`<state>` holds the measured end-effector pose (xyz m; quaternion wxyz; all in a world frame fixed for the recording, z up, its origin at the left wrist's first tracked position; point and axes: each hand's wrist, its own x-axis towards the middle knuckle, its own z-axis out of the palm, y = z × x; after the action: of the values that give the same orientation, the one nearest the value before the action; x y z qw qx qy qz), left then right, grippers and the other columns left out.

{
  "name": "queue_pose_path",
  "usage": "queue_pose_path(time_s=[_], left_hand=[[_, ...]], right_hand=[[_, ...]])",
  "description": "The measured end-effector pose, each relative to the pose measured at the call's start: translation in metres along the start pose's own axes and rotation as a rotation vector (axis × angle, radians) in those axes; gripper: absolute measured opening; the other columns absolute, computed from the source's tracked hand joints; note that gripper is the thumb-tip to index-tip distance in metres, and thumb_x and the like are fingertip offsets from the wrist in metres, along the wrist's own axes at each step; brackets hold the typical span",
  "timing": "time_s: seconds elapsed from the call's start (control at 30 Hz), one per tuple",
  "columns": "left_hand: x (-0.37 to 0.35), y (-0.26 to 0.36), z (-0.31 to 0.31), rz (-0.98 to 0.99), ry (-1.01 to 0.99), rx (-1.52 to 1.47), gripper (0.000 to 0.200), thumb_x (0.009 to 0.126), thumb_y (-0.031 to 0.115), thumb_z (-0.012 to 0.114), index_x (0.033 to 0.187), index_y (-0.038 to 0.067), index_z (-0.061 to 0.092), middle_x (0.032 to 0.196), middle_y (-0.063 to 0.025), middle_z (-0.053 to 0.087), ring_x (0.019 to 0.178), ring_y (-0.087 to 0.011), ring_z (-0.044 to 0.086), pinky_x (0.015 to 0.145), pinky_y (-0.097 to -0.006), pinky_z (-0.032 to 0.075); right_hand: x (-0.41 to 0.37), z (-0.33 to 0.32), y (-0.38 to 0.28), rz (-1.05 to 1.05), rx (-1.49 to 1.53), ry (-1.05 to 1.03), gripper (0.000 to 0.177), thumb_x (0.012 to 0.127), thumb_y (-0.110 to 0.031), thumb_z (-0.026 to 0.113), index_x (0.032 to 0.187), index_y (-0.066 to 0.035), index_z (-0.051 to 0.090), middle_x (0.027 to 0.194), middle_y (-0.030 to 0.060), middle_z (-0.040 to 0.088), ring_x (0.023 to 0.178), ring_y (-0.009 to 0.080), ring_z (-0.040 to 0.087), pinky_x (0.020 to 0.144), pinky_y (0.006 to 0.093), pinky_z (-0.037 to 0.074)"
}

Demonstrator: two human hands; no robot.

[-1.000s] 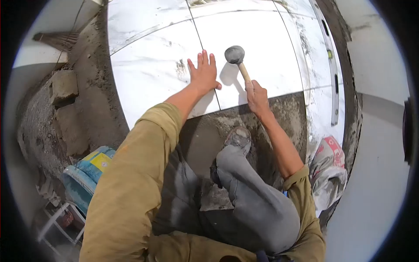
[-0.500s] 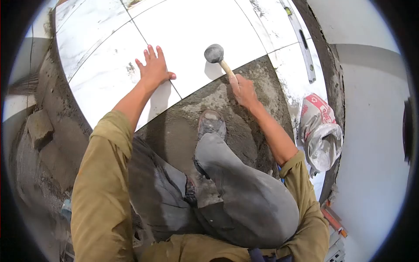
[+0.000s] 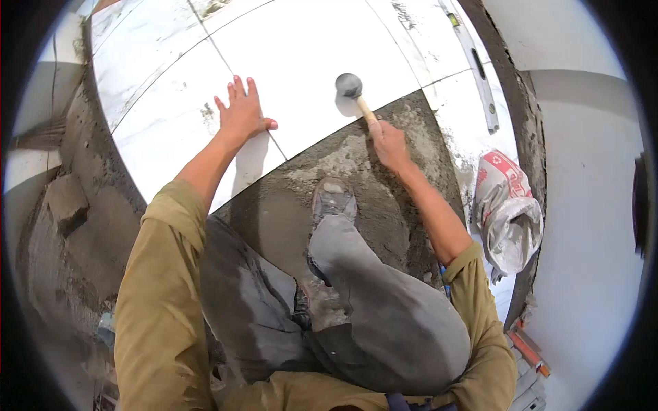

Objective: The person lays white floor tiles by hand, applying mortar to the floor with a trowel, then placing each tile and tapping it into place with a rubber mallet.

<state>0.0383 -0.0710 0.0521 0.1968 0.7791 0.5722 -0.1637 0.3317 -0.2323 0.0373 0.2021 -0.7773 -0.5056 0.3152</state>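
My right hand (image 3: 389, 142) grips the wooden handle of a rubber mallet (image 3: 349, 85). The mallet's grey head is over the white floor tile (image 3: 308, 55), close to that tile's near edge. My left hand (image 3: 241, 113) lies with fingers spread across the joint between this tile and the marbled tile (image 3: 168, 113) to its left. Bare grey mortar (image 3: 343, 154) begins at the tile edge, under my right forearm, and my shoe (image 3: 334, 198) rests on it.
A spirit level (image 3: 473, 65) lies on the right-hand tiles. Below it a crumpled red-and-white sack (image 3: 507, 212) stands beside the wall (image 3: 582, 178). At left, a block (image 3: 66, 202) sits on rough mortar. An orange-red tool (image 3: 528, 353) lies at lower right.
The mallet has shifted slightly to the right, its head now nearer its shadow on the tile. My left hand keeps its place on the tiles.
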Motion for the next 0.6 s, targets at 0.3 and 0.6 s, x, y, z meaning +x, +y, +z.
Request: queue_pose_path(time_s=[0.3,0.6], left_hand=[[0.004,-0.006,-0.005,0.007,0.044,0.050,0.103,0.074,0.038,0.081,0.154,0.006,0.025,0.160,-0.0247,0.021,0.149,-0.0400,0.019,0.115,-0.0667,0.016],[0.008,-0.012,0.004,-0.017,0.089,0.029,0.113,0.069,0.043,0.083,0.152,-0.004,0.023,0.160,-0.0222,0.022,0.150,-0.0360,0.020,0.115,-0.0687,0.014]], right_hand=[[-0.011,0.031,-0.040,-0.160,-0.091,-0.232,0.040,0.102,-0.038,0.047,0.099,-0.001,0.058,0.068,0.0276,0.060,0.065,0.0481,0.059,0.061,0.0547,0.046],[-0.010,0.044,-0.051,-0.123,0.065,-0.254,0.042,0.102,-0.038,0.048,0.094,0.001,0.058,0.067,0.0270,0.057,0.062,0.0461,0.057,0.057,0.0503,0.044]])
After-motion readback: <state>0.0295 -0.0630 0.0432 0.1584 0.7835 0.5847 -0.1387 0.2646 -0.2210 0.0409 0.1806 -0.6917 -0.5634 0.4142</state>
